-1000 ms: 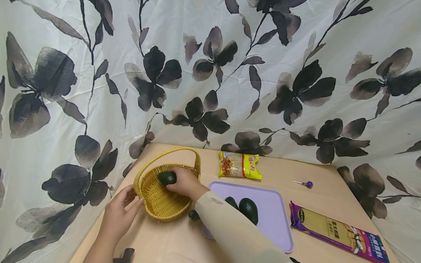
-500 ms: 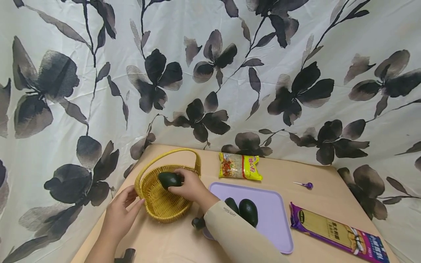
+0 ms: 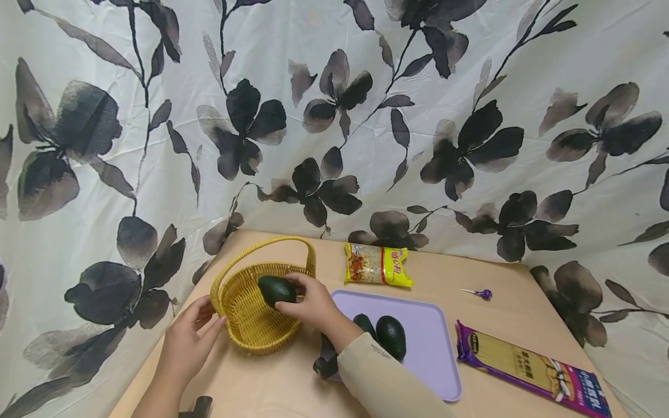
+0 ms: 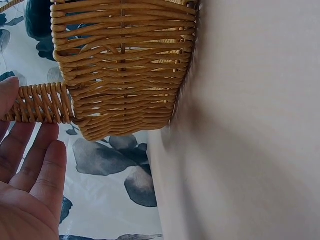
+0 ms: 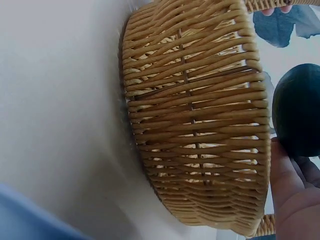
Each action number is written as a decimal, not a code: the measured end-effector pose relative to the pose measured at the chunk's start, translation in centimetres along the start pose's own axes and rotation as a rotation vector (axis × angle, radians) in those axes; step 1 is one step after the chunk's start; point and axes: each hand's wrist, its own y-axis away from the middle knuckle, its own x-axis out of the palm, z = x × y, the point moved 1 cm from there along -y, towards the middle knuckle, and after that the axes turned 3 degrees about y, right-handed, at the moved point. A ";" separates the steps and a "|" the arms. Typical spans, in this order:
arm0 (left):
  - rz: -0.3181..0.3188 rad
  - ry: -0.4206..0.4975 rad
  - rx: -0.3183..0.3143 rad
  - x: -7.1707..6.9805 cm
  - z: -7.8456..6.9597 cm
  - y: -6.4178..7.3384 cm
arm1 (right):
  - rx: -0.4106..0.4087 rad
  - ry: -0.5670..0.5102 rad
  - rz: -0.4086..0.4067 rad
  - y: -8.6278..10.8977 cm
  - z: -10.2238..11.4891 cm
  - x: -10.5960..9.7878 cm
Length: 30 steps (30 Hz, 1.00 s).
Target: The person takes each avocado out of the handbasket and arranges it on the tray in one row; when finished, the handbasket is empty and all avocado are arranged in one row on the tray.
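Observation:
In the head view a yellow wicker basket [image 3: 256,331] stands on the left of the table, its arched handle up. My left hand [image 3: 185,342] pinches the handle's base between thumb and fingers; the left wrist view shows the thumb [image 4: 7,95] on one side and fingertips on the other. My right hand [image 3: 312,305] grips a dark green avocado [image 3: 274,291] above the right side of the basket. From the right wrist, the avocado [image 5: 300,110] appears just beyond the rim. Two more avocados [image 3: 391,337] lie on a lilac tray [image 3: 434,354], one partly hidden by the right sleeve.
Behind the tray lies a yellow food packet [image 3: 378,265]. A purple lollipop [image 3: 486,294] is at the back right, and a long pasta packet [image 3: 530,368] lies right of the tray. A floral curtain [image 3: 334,139] closes off the back.
My right hand has drawn back toward the right and nearer to me, with the avocado still in its grip. The left hand stays at the basket handle.

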 end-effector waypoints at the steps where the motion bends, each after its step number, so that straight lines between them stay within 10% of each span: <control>1: 0.001 0.001 -0.001 0.0 0.0 0.0 | -0.005 -0.015 -0.003 0.1 -0.1 -0.1; 30: -0.019 -0.004 0.006 0.0 0.0 -0.1 | -0.060 -0.233 -0.150 6.6 -1.0 -5.6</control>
